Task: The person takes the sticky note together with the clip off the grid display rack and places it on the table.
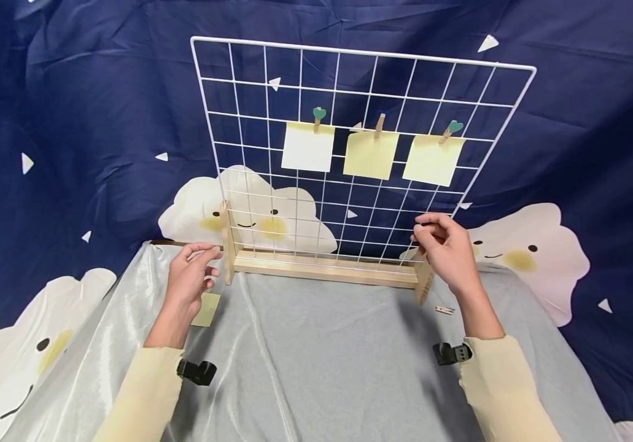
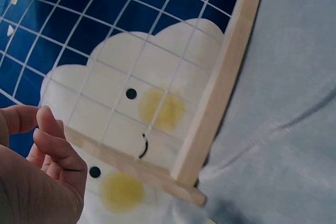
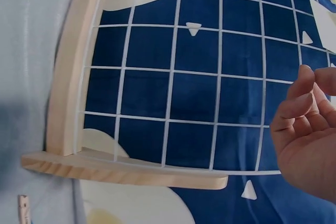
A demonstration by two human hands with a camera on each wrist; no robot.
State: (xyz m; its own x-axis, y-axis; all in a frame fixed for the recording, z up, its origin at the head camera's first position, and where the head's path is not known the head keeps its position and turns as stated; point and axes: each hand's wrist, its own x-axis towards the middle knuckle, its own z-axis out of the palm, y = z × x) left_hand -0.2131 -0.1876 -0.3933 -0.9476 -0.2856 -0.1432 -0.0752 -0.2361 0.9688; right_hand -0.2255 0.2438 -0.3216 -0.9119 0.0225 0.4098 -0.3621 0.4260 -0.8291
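A white wire grid [image 1: 366, 236] stands upright in a wooden base [image 1: 327, 268]. Beside the base's left end, my left hand [image 1: 191, 273] hovers with fingers loosely bent and nothing in them; the left wrist view shows this hand [image 2: 47, 171] too. My right hand [image 1: 449, 248] is near the grid's lower right edge, its fingers also loosely bent and, in the right wrist view [image 3: 310, 129], holding nothing. Three paper notes hang on the grid: a pale one [image 1: 307, 147], a yellow one [image 1: 371, 155] and a light yellow one [image 1: 434, 161]. Small wooden clothespins [image 1: 379, 126] hold them, two bearing green hearts [image 1: 319, 113].
On the grey cloth [image 1: 338, 356], a yellow note [image 1: 205, 310] lies beneath the left hand, partly hidden. A loose clothespin [image 1: 444, 310] lies right of the base. Behind the grid hangs a dark blue curtain [image 1: 100, 92] with clouds and white triangles.
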